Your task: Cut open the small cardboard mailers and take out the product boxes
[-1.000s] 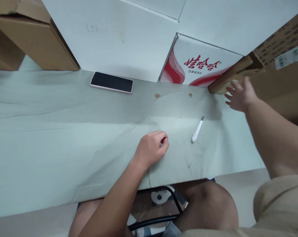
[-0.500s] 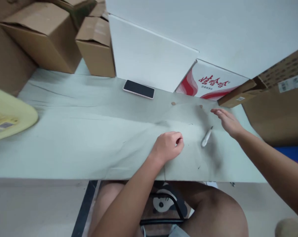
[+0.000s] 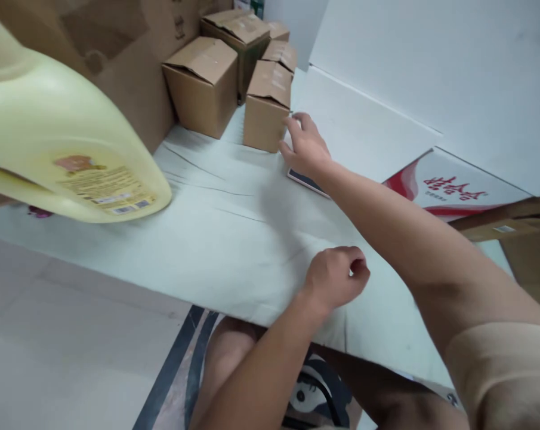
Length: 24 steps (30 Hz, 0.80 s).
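My right hand (image 3: 306, 143) reaches across the table with fingers apart, at the right edge of a small cardboard box (image 3: 265, 122). Nothing shows in its grasp, and I cannot tell whether the fingertips touch the box. Partly hidden beneath this hand and wrist lies a smartphone (image 3: 306, 181) with a dark screen. My left hand (image 3: 335, 276) rests near the table's front edge, curled with thumb against fingers. A small gap shows through the curl, with nothing visible in it. The white cutter is not visible now; my right arm covers that part of the table.
A large pale-yellow jug (image 3: 95, 137) stands at the left. Behind it are a big carton (image 3: 130, 71) and another cardboard box (image 3: 202, 89). White panels (image 3: 363, 113) and a red-and-white printed box (image 3: 449, 185) line the back of the pale table (image 3: 198, 239).
My right hand has swung left from beside the cutter to the small cardboard box and phone. The view has turned left, bringing more of the jug and boxes in. My left hand stays curled.
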Motion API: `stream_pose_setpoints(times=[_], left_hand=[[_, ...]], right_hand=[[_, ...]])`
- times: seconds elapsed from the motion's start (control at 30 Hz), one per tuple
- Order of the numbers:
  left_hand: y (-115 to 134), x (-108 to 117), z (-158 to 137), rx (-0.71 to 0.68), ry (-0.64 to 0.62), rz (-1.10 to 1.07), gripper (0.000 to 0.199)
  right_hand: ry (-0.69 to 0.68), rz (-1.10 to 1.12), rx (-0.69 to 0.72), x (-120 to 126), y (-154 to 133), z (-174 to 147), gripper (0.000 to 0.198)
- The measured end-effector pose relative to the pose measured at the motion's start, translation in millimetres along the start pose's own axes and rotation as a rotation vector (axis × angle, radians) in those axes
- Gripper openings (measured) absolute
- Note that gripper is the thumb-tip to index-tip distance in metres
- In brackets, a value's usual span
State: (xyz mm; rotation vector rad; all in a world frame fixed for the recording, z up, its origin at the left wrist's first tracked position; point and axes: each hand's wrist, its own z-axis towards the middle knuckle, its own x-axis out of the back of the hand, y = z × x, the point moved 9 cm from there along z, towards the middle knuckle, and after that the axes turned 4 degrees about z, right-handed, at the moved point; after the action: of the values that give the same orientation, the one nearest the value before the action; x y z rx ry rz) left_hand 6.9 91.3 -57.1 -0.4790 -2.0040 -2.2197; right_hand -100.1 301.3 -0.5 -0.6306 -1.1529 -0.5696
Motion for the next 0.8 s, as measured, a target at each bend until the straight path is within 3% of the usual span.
stream_pose_setpoints(times=[0.07, 0.17, 0.3, 0.43, 0.5, 0.6, 0.7, 0.8], left_hand=[[-2, 8, -1, 0.019, 0.014, -0.01, 0.011], [-6, 20, -3, 0.063, 0.022, -0.026, 0.012], [-10, 33, -2, 0.094, 0.057, -0.061, 0.012], [-9, 31, -2, 0.079, 0.075, -0.084, 0.015], [-7, 38, -5, 0.036, 0.175, -0.097, 0.01], [-5, 62, -17, -0.034, 0.423, -0.088, 0.008], [-7, 88, -32, -0.048, 0.629, -0.065, 0.015], [-11, 107, -42, -0.02, 0.754, -0.055, 0.017]], right_hand=[[0.053, -0.011, 0.043, -10, -15, 36, 0.059], [0.06, -0.011, 0.018, -30, -11, 68, 0.064], [0.075, 0.056, 0.001, -47, 12, 90, 0.069], [0.051, 0.053, 0.001, -49, 17, 94, 0.072], [0.047, 0.032, 0.017, -43, 7, 83, 0.07], [0.066, 0.023, 0.082, -27, -17, 48, 0.067], [0.076, 0.025, 0.104, -8, -33, -2, 0.066], [0.075, 0.038, 0.14, 15, -40, -62, 0.061]])
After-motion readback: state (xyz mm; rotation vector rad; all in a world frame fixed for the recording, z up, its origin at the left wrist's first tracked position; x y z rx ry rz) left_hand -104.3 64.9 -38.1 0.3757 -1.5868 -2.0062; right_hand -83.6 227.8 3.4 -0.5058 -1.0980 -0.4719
